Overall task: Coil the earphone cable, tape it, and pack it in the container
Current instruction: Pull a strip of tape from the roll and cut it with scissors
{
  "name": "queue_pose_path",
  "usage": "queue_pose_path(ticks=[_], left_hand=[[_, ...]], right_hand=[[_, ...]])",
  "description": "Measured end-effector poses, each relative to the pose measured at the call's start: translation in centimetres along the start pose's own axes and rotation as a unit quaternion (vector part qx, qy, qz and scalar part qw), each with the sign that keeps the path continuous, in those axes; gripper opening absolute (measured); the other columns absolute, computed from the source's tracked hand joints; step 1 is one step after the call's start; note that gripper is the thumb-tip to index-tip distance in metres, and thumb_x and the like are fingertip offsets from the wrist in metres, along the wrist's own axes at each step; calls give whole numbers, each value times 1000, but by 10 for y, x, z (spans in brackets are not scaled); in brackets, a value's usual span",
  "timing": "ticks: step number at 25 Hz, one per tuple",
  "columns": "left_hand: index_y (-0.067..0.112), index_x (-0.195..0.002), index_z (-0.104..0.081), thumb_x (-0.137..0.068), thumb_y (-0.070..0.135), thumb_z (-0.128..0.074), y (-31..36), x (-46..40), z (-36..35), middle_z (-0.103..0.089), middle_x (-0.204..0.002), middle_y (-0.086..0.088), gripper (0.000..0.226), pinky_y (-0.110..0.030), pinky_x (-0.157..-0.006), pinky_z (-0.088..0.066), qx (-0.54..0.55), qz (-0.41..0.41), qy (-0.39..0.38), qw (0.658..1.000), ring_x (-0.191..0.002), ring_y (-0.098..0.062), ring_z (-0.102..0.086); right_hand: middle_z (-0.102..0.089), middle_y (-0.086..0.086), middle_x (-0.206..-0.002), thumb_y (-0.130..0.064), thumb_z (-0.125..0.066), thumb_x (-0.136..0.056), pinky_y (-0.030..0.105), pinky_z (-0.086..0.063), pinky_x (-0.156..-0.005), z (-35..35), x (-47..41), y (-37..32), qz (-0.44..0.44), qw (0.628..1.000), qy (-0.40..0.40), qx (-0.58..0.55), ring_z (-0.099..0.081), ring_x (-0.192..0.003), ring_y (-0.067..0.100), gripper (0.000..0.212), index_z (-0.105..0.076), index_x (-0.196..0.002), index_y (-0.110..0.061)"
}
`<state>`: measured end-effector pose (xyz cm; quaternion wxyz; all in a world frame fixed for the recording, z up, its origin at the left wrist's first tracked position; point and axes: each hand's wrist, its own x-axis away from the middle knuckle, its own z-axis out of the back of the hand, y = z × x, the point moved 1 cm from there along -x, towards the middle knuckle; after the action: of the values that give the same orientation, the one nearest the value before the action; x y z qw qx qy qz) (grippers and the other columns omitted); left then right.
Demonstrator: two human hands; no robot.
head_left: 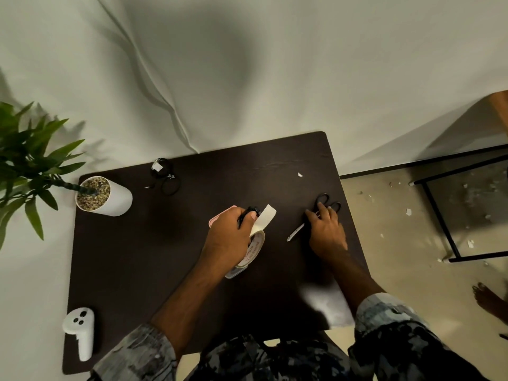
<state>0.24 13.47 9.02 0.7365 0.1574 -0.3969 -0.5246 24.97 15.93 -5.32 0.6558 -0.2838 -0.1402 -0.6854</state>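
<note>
The left hand (pixel 229 233) is curled round a black coiled earphone cable (pixel 248 214), pinned under the thumb, with a free strip of cream masking tape (pixel 264 218) rising from beside the thumb. The tape roll (pixel 251 250) stands on edge under the same hand, red print on its inner ring. Beneath them lies a pale pink container (pixel 217 220), mostly hidden by the hand. The right hand (pixel 325 232) rests on the scissors (pixel 328 206), fingers bent over the black handles; the blade tip pokes out toward the roll. A second earphone bundle (pixel 165 174), black with a white tag, lies at the far edge of the dark table (pixel 137 257), near a white plant pot (pixel 105 195). A white controller (pixel 79 329) sits at the near left corner.
</note>
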Motion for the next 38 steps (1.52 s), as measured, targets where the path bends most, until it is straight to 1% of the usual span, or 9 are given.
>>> queue_pose_path(ticks=[5, 9, 16, 20, 25, 27, 30, 32, 38], left_hand=[[25, -104, -65, -106, 43, -47, 0, 4, -1, -66, -94, 9, 25, -22, -61, -49, -8, 0, 0, 1000, -78, -12, -68], [29, -99, -63, -107, 45, -44, -3, 7, 0, -67, -86, 10, 27, -29, -62, -52, -35, -34, 35, 998, -77, -10, -68], [21, -112, -66, -109, 39, -44, -11, 9, -6, -68, -100, 9, 29, -19, -61, -42, -95, -72, 42, 992, -82, -8, -62], [15, -118, -66, -110, 37, -42, -12, 11, -13, -71, -102, 1, 32, -32, -71, -53, -107, -95, 43, 989, -87, -11, -63], [16, -106, -61, -109, 40, -37, -6, 13, -24, -66, -85, -2, 34, -42, -64, -53, -145, -129, 50, 980, -76, -18, -62], [17, -107, -59, -109, 41, -36, -3, 15, -27, -66, -84, -3, 34, -47, -65, -56, -151, -135, 57, 978, -76, -20, -64], [16, -108, -58, -108, 41, -37, 2, 15, -31, -67, -86, -5, 32, -49, -66, -56, -177, -136, 70, 972, -77, -24, -65], [14, -108, -56, -107, 40, -40, 4, 13, -33, -68, -89, -9, 31, -49, -68, -56, -195, -133, 77, 969, -80, -30, -67], [13, -113, -52, -106, 40, -44, 10, 6, -40, -71, -97, -12, 29, -45, -69, -58, -208, -102, 69, 970, -87, -31, -71]], right_hand=[[-34, 12, -158, -30, -67, -98, 54, -50, -110, -9, 9, 2, -2, 998, -17, -59, -43, -142, 37, 51, -52, -147, -23], [-42, 15, -150, -11, -62, -99, 49, -49, -111, -19, 19, 4, -23, 993, 24, -111, -52, -134, 37, 42, -54, -140, -10], [-42, 11, -147, -22, -66, -99, 51, -55, -98, -22, 38, 13, -58, 998, 5, -22, -48, -134, 33, 47, -50, -143, -15], [-49, 13, -142, -22, -65, -100, 50, -54, -98, -30, 49, 16, -52, 998, -9, -28, -52, -131, 34, 41, -53, -138, -13], [-65, 13, -126, -39, -73, -89, 42, -56, -93, -40, 67, 20, -104, 988, -93, -74, -67, -114, 32, 46, -62, -125, -13], [-72, 9, -106, -39, -77, -86, 38, -61, -83, -42, 74, 25, -136, 957, -105, -233, -71, -95, 24, 34, -70, -109, -14], [-74, 3, -89, -29, -78, -92, 24, -51, -56, -34, 99, 23, -134, 833, -128, -521, -66, -68, 10, 22, -74, -107, -13], [-73, -1, -87, -37, -80, -90, 22, -47, -57, -30, 114, 22, -92, 782, -162, -595, -64, -69, 6, 30, -75, -109, -14], [-65, -1, -107, -47, -82, -76, 27, -53, -69, -28, 139, 20, 30, 773, -255, -580, -62, -92, 13, 61, -65, -124, -14]])
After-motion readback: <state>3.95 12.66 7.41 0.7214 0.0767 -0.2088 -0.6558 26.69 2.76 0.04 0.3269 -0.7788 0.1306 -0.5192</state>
